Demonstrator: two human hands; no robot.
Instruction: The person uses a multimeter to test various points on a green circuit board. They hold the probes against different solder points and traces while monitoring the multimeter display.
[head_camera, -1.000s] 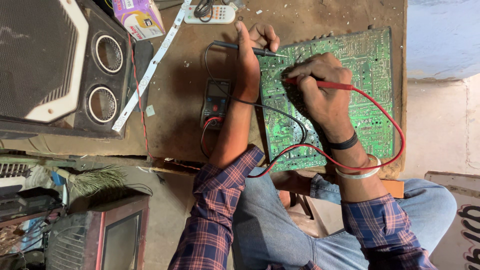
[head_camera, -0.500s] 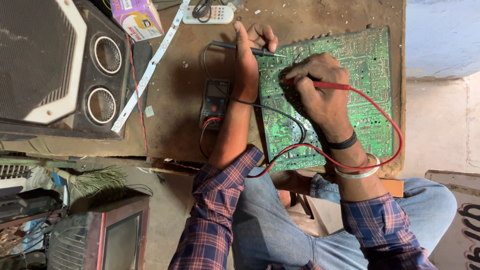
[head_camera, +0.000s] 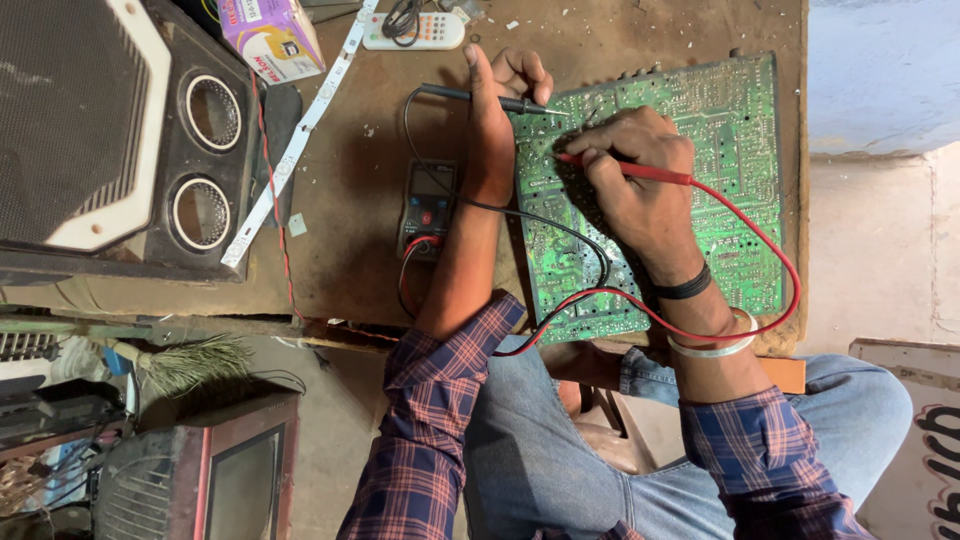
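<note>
A: What sits at the far left of the frame?

B: A black speaker box (head_camera: 110, 140) fills the upper left. Just right of it a white strip (head_camera: 295, 135) runs slantwise across the brown table (head_camera: 350, 230).

A: And toward the middle?

B: Your meter (head_camera: 425, 208) lies flat on the table, touching your left forearm. Your left hand (head_camera: 492, 125) is closed around the black probe (head_camera: 480, 97), whose tip rests at the upper left edge of the green circuit board (head_camera: 735, 180).

A: The right side?

B: Your right hand (head_camera: 630, 185) lies on the board, centre right, pinching the red probe (head_camera: 625, 170) like a pen, tip down on the solder side. Its red lead (head_camera: 775, 250) loops out right and back under your wrist.
</note>
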